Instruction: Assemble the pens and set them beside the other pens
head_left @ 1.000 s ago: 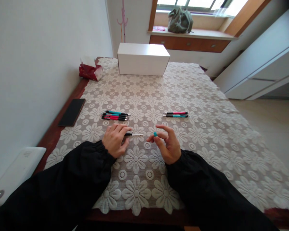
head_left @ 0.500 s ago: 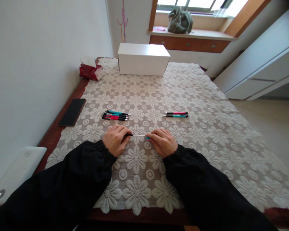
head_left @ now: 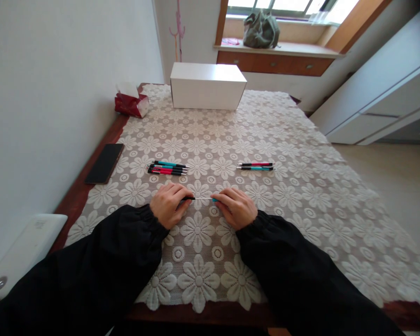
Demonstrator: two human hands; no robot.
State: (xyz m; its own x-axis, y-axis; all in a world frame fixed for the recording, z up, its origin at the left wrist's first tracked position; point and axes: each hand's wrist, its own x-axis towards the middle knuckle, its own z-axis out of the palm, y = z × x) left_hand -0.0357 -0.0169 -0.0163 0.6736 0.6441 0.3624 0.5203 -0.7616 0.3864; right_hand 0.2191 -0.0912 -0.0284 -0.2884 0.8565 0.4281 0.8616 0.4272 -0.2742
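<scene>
My left hand (head_left: 170, 204) is closed on the black front part of a pen (head_left: 190, 198), fingers pinched round it. Opposite, my right hand (head_left: 238, 206) pinches the teal barrel of a pen (head_left: 214, 199), mostly hidden by the fingers. A thin whitish refill (head_left: 203, 198) spans the gap between the two parts. Beyond my left hand lies a group of several pens (head_left: 167, 168), teal and red with black ends, side by side. Past my right hand lie a red pen (head_left: 256, 164) and a teal pen (head_left: 257, 168), roughly parallel.
A lace tablecloth (head_left: 198, 232) covers the table. A white box (head_left: 206, 93) stands at the far end. Along the left edge are a dark phone (head_left: 104, 163) and a red tissue pack (head_left: 130, 105). A white device (head_left: 28, 252) sits beside my left sleeve.
The black pen part in my left hand has shifted very slightly to the right, and the exposed refill looks a little shorter. The pens on the table have not moved.
</scene>
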